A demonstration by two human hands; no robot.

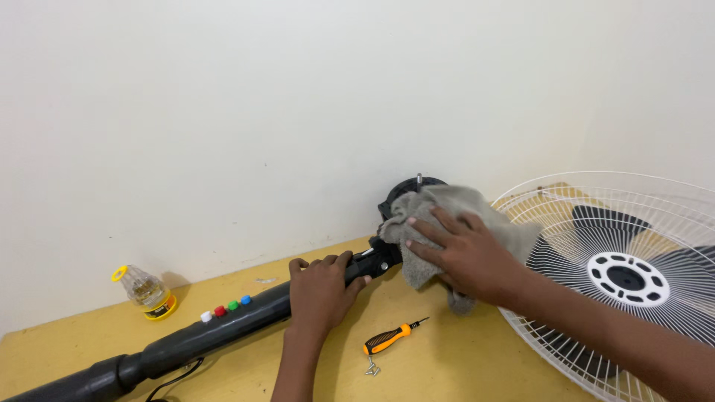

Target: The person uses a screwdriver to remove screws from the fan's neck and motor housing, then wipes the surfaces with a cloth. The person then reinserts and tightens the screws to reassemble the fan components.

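A black fan stand pole lies across the yellow floor, with white, red, green and blue buttons on it. My left hand grips the pole near its upper end. The black motor head sits at the wall, mostly covered by a grey cloth. My right hand presses flat on the cloth over the motor.
A white fan grille with black blades behind it lies at the right. An orange-and-black screwdriver and a small metal piece lie in front of my hands. A small clear bottle with a yellow cap lies near the wall at left.
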